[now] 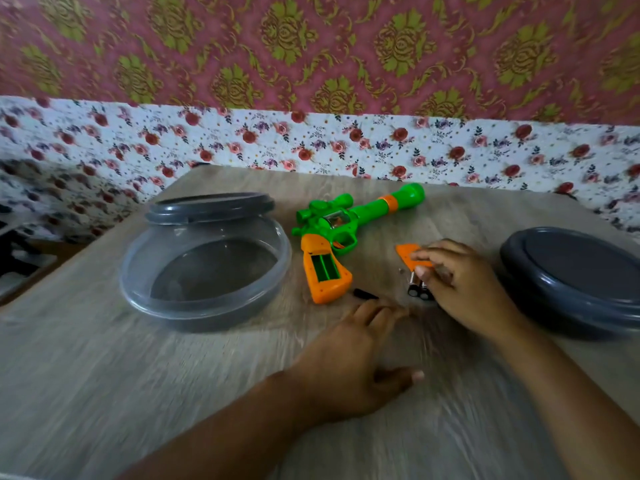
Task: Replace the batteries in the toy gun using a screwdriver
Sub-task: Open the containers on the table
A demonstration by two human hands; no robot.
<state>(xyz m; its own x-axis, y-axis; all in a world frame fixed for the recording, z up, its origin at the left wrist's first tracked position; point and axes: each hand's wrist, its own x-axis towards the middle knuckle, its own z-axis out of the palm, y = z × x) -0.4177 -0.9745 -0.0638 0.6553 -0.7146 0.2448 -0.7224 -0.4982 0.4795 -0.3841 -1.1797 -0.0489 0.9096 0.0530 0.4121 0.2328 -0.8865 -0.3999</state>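
Nearest, the left hand [360, 358] lies flat on the bench [104, 393], fingers relaxed and holding nothing, its fingertips near a small dark piece [364, 294] too blurred to identify. Beyond it, the right hand [460, 285] reaches over two batteries [417, 289], thumb on them and fingers curled; it seems to pinch them, though blur makes that uncertain. Its fingertips touch the orange cover [408, 256]. Left of the cover lies the gun [343, 226], its grip compartment open and bare. Farther left stands a clear bowl [204, 268] with a grey lid [211, 206] leaning at its rear rim. Another lid [575, 275] lies at right.
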